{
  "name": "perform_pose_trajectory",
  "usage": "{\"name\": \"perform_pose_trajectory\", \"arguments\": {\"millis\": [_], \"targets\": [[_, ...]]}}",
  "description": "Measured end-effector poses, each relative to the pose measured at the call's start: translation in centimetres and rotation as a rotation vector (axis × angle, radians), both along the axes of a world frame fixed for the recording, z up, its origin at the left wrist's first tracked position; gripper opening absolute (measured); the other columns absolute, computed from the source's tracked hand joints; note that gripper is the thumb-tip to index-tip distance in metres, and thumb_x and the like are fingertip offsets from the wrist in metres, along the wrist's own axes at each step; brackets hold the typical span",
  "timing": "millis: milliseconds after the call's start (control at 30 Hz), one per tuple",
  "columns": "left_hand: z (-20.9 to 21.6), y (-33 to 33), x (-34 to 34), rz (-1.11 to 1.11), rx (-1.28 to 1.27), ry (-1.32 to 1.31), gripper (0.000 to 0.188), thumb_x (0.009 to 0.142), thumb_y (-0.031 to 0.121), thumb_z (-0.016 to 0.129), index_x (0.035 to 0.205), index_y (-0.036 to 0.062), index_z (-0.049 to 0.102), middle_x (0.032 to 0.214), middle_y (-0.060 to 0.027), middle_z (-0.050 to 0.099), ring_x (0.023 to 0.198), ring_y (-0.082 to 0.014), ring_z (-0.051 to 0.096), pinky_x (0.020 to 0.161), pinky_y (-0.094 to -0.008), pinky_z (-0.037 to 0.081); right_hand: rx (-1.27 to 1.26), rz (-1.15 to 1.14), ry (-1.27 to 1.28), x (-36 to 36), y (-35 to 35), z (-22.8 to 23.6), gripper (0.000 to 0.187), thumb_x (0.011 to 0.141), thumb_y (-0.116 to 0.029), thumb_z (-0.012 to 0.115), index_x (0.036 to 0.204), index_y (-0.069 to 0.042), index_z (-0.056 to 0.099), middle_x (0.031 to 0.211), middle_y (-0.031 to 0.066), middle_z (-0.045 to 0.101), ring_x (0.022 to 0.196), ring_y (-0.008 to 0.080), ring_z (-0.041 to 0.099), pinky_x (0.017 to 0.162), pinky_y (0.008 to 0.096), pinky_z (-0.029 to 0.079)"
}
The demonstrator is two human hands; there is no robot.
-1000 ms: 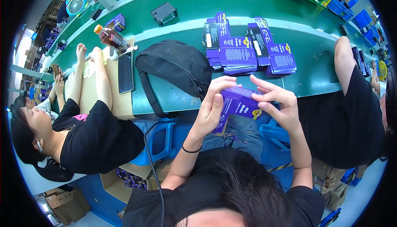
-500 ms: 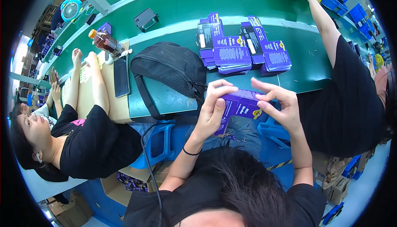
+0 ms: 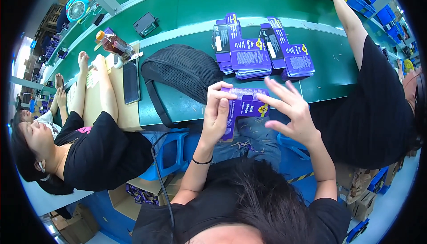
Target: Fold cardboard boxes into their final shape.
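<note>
Above my lap, my left hand (image 3: 218, 115) grips a purple printed carton (image 3: 245, 107) by its left side, thumb in front and fingers behind. The carton is only partly folded, with a panel hanging down at its left and a flap at its top. My right hand (image 3: 291, 110) is open, fingers spread, beside the carton's right end; its index fingertip is near or on the upper right corner, and I cannot tell if it touches. Beyond my hands, a left stack of flat purple cartons (image 3: 251, 59) and a right stack of flat cartons (image 3: 297, 62) lie side by side on the green table.
A black mesh backpack (image 3: 182, 73) lies left of the stacks. Further left are a dark phone (image 3: 131, 82), a drink bottle (image 3: 116, 46) and a seated person (image 3: 102, 155). A black case (image 3: 146, 24) sits on the green belt. Another person's arm (image 3: 349, 26) reaches in from the right.
My right hand has come off the carton's front and spread its fingers. The carton has moved slightly left and turned more face-on. The black case has shifted left.
</note>
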State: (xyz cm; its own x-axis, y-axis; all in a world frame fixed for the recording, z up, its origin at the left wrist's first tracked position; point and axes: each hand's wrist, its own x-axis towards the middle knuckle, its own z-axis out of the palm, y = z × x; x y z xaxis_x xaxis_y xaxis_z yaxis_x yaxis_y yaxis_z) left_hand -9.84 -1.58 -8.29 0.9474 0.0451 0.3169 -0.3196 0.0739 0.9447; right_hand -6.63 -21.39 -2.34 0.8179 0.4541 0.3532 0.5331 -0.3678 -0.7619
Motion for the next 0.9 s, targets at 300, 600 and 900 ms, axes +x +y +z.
{"name": "perform_pose_trajectory", "arguments": {"millis": [300, 600, 900], "targets": [[2.0, -0.6, -0.4, 0.182, 0.198, -0.099, 0.016, 0.094, 0.021, 0.05, 0.105, 0.0112, 0.059, 0.12, -0.0143, 0.038, 0.104, -0.0255, 0.042, 0.085, -0.0352, 0.038, -0.28, -0.128, -0.512, 0.0, 2.5, 0.5, 0.029, 0.069, -0.013, 0.075, 0.098, -0.015, 0.072, 0.102, 0.0012, 0.066, 0.096, 0.0177, 0.061, 0.108, 0.0509, 0.029], [2.4, -0.6, -0.3, 0.233, 0.201, -0.222, 0.015, 0.091, 0.02, 0.056, 0.103, 0.0138, 0.062, 0.122, -0.0144, 0.037, 0.099, -0.0255, 0.044, 0.081, -0.0349, 0.04, -0.168, -0.151, -0.55, -0.4, 2.8, 1.6, 0.018, 0.069, -0.007, 0.074, 0.085, -0.016, 0.074, 0.09, -0.002, 0.068, 0.088, 0.0156, 0.062, 0.109, 0.0541, 0.026], [2.4, -0.5, -0.6, 0.216, 0.269, -0.235, 0.015, 0.087, 0.016, 0.061, 0.102, 0.0153, 0.064, 0.122, -0.0142, 0.039, 0.098, -0.0262, 0.045, 0.079, -0.0341, 0.04, -0.098, -0.129, -0.299, -0.7, 2.4, 1.7, 0.02, 0.068, -0.002, 0.073, 0.083, -0.016, 0.073, 0.091, -0.0005, 0.068, 0.086, 0.0168, 0.064, 0.108, 0.0547, 0.027]]}}
